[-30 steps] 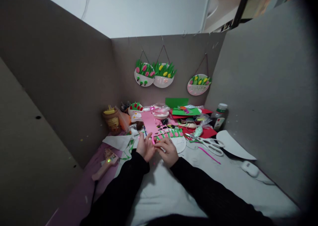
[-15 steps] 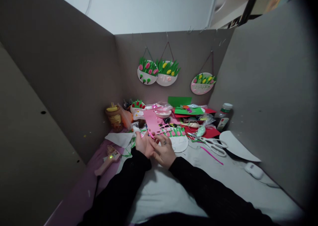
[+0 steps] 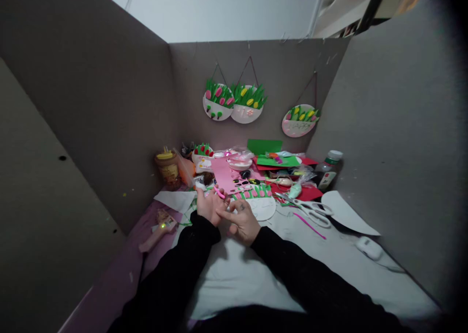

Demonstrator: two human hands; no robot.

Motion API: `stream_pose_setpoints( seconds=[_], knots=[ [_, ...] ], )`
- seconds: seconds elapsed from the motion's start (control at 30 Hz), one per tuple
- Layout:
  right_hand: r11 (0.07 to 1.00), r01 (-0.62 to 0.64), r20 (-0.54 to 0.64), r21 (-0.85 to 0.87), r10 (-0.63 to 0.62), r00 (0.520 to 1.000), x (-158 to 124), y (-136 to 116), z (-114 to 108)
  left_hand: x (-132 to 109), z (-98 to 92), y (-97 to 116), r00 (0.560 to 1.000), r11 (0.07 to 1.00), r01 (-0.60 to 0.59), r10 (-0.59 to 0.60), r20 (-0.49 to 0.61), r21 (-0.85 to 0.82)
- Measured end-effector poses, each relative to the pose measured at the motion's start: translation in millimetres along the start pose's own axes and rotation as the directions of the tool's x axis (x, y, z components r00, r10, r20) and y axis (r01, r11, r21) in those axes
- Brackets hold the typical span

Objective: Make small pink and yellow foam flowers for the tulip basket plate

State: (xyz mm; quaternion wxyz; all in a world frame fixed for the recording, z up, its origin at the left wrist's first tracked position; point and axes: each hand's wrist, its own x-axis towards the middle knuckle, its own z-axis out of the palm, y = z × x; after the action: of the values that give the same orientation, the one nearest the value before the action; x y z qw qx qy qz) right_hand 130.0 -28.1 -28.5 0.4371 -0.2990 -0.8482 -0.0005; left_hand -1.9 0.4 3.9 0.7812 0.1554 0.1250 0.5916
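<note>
My left hand (image 3: pixel 208 207) is raised palm up over the cloth. A bright pink pipe cleaner (image 3: pixel 219 192), bent into a curve, rests in it at the fingers. My right hand (image 3: pixel 244 222) is beside it, index finger stretched out to touch the left palm, the other fingers loosely bent, nothing visible in it. Just behind the hands lies a white paper plate (image 3: pixel 262 209) decorated with green grass and pink tulips. To the right, another pink pipe cleaner (image 3: pixel 309 225) lies straight on the cloth near white-handled scissors (image 3: pixel 317 215).
A pink glue gun (image 3: pixel 159 234) with a lit light lies at left. A brown jar (image 3: pixel 168 171), pink paper (image 3: pixel 224 173), green sheets (image 3: pixel 264 146) and a bottle (image 3: pixel 327 171) line the back. Decorated plates (image 3: pixel 245 117) hang on the grey panel. A white case (image 3: pixel 369 247) sits right.
My right fingers have drawn back from the pink pipe cleaner, which stays in my left hand and now shows as a curve. My right index finger has straightened toward the left palm.
</note>
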Motion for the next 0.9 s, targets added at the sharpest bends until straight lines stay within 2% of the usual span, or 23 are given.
stream_pose_setpoints(
  seconds=[0.13, 0.23, 0.4, 0.5, 0.63, 0.8, 0.9],
  knots=[
    [0.999, -0.045, -0.019, -0.023, 0.045, 0.999, 2.0, -1.7, -0.5, -0.6, 0.0, 0.5, 1.0, 1.0, 0.013, -0.012, 0.012, -0.021],
    [0.999, -0.014, -0.02, -0.034, 0.014, 1.0, 1.0, -1.1, -0.6, -1.4, 2.0, 1.0, 1.0, 1.0, -0.017, 0.017, 0.005, -0.021],
    [0.998, 0.013, -0.001, -0.064, -0.013, 1.0, 0.3, 0.8, 1.4, -0.9, 1.2, -0.9, 0.999, 0.999, 0.047, -0.047, 0.008, 0.0],
    [0.992, 0.005, -0.025, -0.126, -0.008, 1.0, -0.6, 1.3, 2.3, 0.1, -1.0, 0.2, 1.0, 1.0, 0.009, -0.008, 0.025, -0.028],
    [0.991, 0.076, -0.015, -0.106, -0.078, 0.997, -1.6, 0.1, 2.5, 0.7, -0.5, 0.9, 1.0, 1.0, 0.003, -0.003, 0.003, -0.017],
    [0.989, 0.002, -0.049, -0.149, -0.01, 0.999, -1.1, 0.6, 1.6, 0.3, 0.6, 0.2, 1.0, 1.0, 0.004, -0.004, -0.001, -0.003],
    [0.993, 0.066, -0.028, -0.094, -0.069, 0.997, -1.8, 0.5, 2.5, 0.5, -0.3, 1.3, 1.0, 1.0, -0.022, 0.022, -0.017, -0.008]
  ],
)
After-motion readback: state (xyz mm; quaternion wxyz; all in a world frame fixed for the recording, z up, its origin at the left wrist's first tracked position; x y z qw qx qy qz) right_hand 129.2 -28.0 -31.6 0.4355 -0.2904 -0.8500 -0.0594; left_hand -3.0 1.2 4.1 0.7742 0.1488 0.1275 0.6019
